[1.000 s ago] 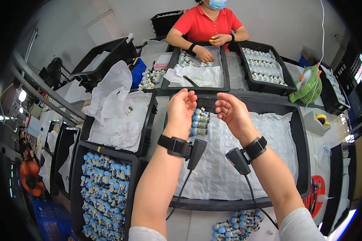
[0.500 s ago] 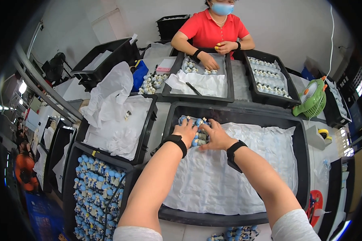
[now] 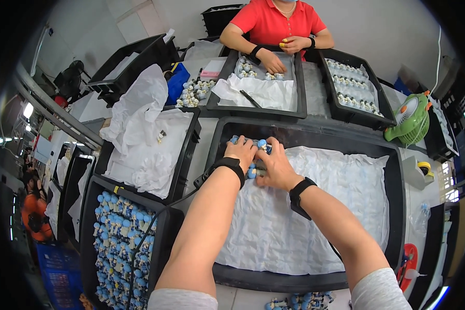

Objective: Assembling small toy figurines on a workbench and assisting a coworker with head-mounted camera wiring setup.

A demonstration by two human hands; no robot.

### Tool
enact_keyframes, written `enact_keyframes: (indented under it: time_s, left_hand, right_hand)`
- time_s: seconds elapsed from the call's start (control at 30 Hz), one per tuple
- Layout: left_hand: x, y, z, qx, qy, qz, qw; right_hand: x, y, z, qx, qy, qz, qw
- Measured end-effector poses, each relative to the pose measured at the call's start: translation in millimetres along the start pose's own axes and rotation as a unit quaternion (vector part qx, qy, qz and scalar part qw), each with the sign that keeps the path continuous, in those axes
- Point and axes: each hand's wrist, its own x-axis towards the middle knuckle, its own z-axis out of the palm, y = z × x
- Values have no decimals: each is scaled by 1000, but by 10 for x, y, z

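Observation:
A small cluster of blue-capped figurines (image 3: 252,171) lies at the far left corner of a wide black tray (image 3: 315,135), on white paper (image 3: 305,217). My left hand (image 3: 241,153) reaches over the cluster's left side, its fingers curled on the figurines. From the right, my right hand (image 3: 277,168) closes round the same cluster, thumb low and fingers at the far side. One blue cap shows between the two hands. My palms and fingers hide most of the figurines. Both wrists wear black bands.
A black bin of blue-capped figurines (image 3: 121,243) stands at the left, below a paper-lined tray (image 3: 178,165). Across the table a person in red (image 3: 274,26) handles small figures in a tray (image 3: 253,111). A green fan (image 3: 411,118) stands right. More figurines (image 3: 307,300) lie at the near edge.
The view has shifted slightly, so the person across sits higher in the picture. My hands stay at the cluster, and my right fingers now cover more of the figurines.

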Motion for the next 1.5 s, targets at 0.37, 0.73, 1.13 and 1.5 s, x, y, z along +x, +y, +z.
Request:
enact_keyframes:
  time_s: [0.37,0.73,1.13,1.5]
  left_hand:
    - [91,-35,172,-24,-14,-62,998]
    - [71,0,148,-70,-8,-62,996]
    - [-191,-128,-199,-161,0,-44,986]
    - [-20,264,-97,-109,-40,-133,984]
  right_hand:
    - [38,-12,-17,34,-28,16,999]
    - [-174,-242,-454,306,-30,291,906]
    - [-1978,-636,-1959,561,23,396,727]
    - [-3616,-1454,-2102,544,175,478,667]
